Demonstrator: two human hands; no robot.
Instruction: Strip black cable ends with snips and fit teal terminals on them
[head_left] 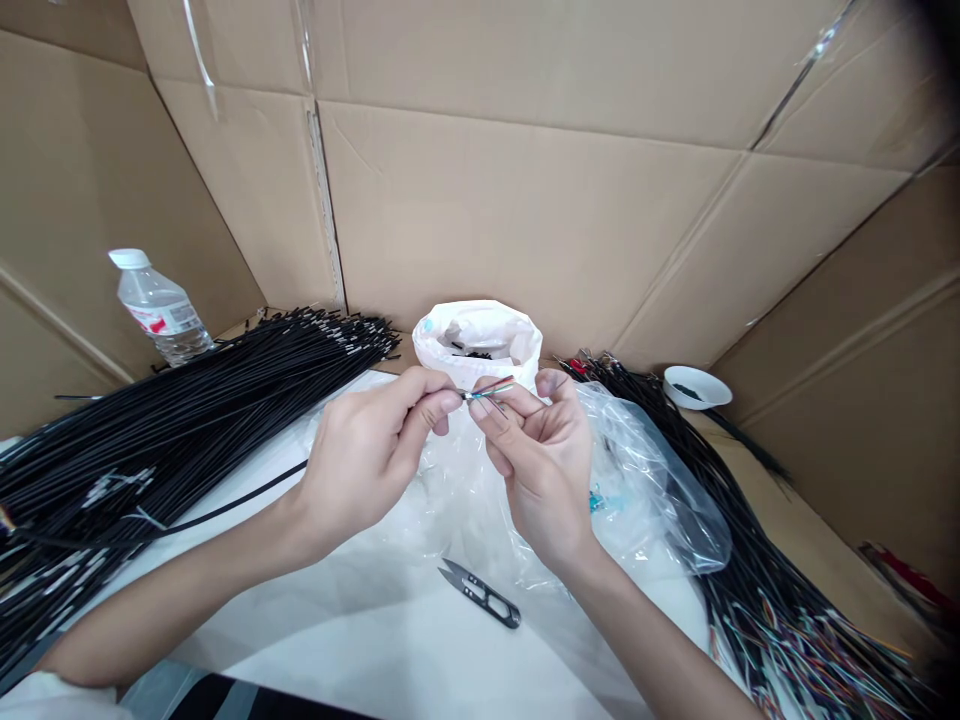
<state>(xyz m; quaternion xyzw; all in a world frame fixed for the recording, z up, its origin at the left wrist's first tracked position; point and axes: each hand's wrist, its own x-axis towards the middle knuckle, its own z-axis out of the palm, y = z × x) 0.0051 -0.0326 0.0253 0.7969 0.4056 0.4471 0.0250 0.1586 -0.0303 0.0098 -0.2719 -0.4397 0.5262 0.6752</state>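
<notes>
My left hand (375,450) pinches the end of a black cable (262,488), whose length trails out to the left under my wrist. Thin coloured wires (491,390), red and blue among them, fan out of the cable's end. My right hand (544,460) grips these wires between thumb and forefinger, close to my left fingertips. Both hands meet above the white table (330,620). Below them lies a pair of black thread snips (480,593), its points toward the upper left.
Bundled black cables (225,390) lie at left beside a water bottle (165,310). A white bag (480,345) with black bits stands behind my hands. Clear plastic (660,490) and more cables (750,530) lie right, near a white bowl (697,388). Cardboard walls (525,200) enclose the table.
</notes>
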